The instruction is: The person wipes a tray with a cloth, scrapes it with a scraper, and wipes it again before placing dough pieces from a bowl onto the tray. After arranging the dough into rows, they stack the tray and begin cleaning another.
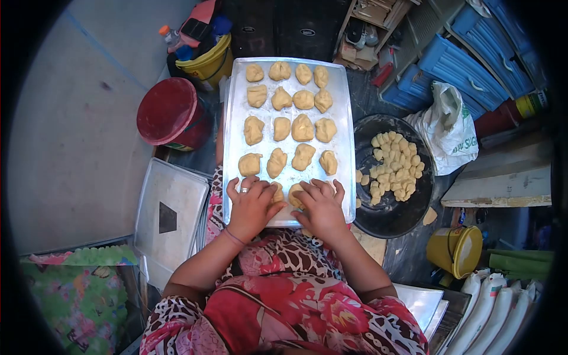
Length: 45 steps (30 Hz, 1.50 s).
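Note:
A metal baking tray (232,106) rests on my lap, bearing rows of pale yellow dough lumps. At its near edge my left hand (251,204) curls over a dough piece (277,191), with the thumb on its near side. Close beside it, my right hand (322,210) cups another dough piece (294,195), its fingers bent over the top. Both pieces are partly hidden under the fingers. Just beyond the hands lies a row of dough lumps (276,163), uneven in shape and apart from one another.
Right of the tray is a black basin (390,222) with many small dough pieces (396,165). A white sack (449,127) and blue drawers (461,68) stand beyond. Left are a red lidded bucket (168,112) and stacked trays (171,201). A yellow bucket (452,248) sits right.

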{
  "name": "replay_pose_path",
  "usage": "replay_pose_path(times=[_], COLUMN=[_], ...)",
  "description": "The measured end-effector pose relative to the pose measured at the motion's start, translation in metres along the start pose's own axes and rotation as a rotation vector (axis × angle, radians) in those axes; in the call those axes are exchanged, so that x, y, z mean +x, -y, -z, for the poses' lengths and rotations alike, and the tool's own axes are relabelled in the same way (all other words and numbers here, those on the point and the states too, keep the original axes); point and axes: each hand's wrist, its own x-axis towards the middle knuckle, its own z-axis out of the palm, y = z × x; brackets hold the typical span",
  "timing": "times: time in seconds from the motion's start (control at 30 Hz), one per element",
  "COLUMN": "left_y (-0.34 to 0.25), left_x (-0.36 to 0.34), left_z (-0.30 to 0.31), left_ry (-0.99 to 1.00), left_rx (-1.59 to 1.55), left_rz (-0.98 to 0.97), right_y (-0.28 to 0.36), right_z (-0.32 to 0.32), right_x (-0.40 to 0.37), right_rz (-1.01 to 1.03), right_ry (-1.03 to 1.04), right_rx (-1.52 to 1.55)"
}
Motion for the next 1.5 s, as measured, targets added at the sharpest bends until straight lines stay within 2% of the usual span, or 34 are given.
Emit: replay_pose_path(times=[0.07, 0.2, 0.3, 0.4, 0.5, 0.57, 0.67, 0.77, 0.83, 0.93, 1.0, 1.03, 1.07, 1.1, 1.17, 1.2, 1.23, 1.3, 1.4, 1.5], left_y=[0.002, 0.015, 0.021, 0.021, 0.015, 0.008, 0.007, 0.012, 0.009, 0.004, 0.003, 0.006, 0.012, 0.017, 0.033, 0.042, 0.046, 0.047, 0.043, 0.028], left_x=[0.007, 0.037, 0.057, 0.063, 0.057, 0.043, 0.015, -0.001, -0.002, 0.001, 0.005, 0.009, 0.014, 0.018, 0.027, 0.031, 0.034, 0.039, 0.043, 0.044], left_z=[0.006, 0.005, 0.004, 0.000, 0.009, 0.023, 0.035, 0.010, 0.006, 0.008, 0.013, 0.013, 0.013, 0.013, 0.009, 0.005, 0.003, -0.004, -0.011, -0.001], left_ry=[-0.038, -0.110, 0.017, 0.018, -0.013, -0.057, 0.172, 0.169, 0.133, 0.150, 0.092, 0.092, -0.019, -0.131, -0.104, -0.078, -0.053, -0.107, -0.161, -0.222], left_rx=[-0.043, 0.038, 0.023, 0.042, 0.006, -0.042, -0.029, -0.048, -0.052, -0.085, -0.175, -0.177, -0.099, -0.020, -0.076, -0.129, -0.181, -0.197, -0.263, -0.212], left_rz=[-0.012, -0.004, -0.020, -0.005, 0.031, 0.043, 0.010, -0.035, -0.053, -0.040, -0.003, -0.008, 0.045, 0.099, 0.124, 0.151, 0.178, 0.177, 0.223, 0.215], right_y=[-0.004, -0.018, -0.022, -0.037, -0.043, -0.030, -0.017, -0.009, -0.009, -0.008, -0.012, -0.016, -0.021, -0.027, -0.041, -0.045, -0.051, -0.061, -0.050, -0.050], right_z=[0.005, 0.013, 0.011, 0.002, 0.007, 0.020, 0.023, 0.015, 0.008, 0.012, 0.018, 0.022, 0.025, 0.026, 0.025, 0.023, 0.019, 0.009, 0.008, 0.000], right_x=[0.001, 0.028, 0.054, 0.066, 0.061, 0.051, 0.029, 0.012, 0.008, 0.005, 0.004, 0.004, 0.005, 0.008, 0.020, 0.027, 0.031, 0.036, 0.041, 0.039], right_rz=[0.028, -0.075, -0.104, -0.022, 0.067, 0.030, 0.014, 0.073, 0.019, -0.017, -0.046, -0.085, -0.124, -0.128, -0.241, -0.206, -0.202, -0.260, -0.363, -0.393], right_ry=[-0.036, -0.147, -0.203, -0.093, -0.090, -0.080, -0.035, 0.031, 0.090, 0.068, 0.068, -0.033, -0.132, -0.133, -0.277, -0.332, -0.337, -0.263, -0.378, -0.346], right_rx=[0.000, 0.006, -0.031, -0.076, -0.073, 0.009, 0.078, 0.055, 0.051, 0.052, 0.066, 0.043, 0.022, 0.020, 0.140, 0.133, 0.133, 0.376, 0.394, 0.381])
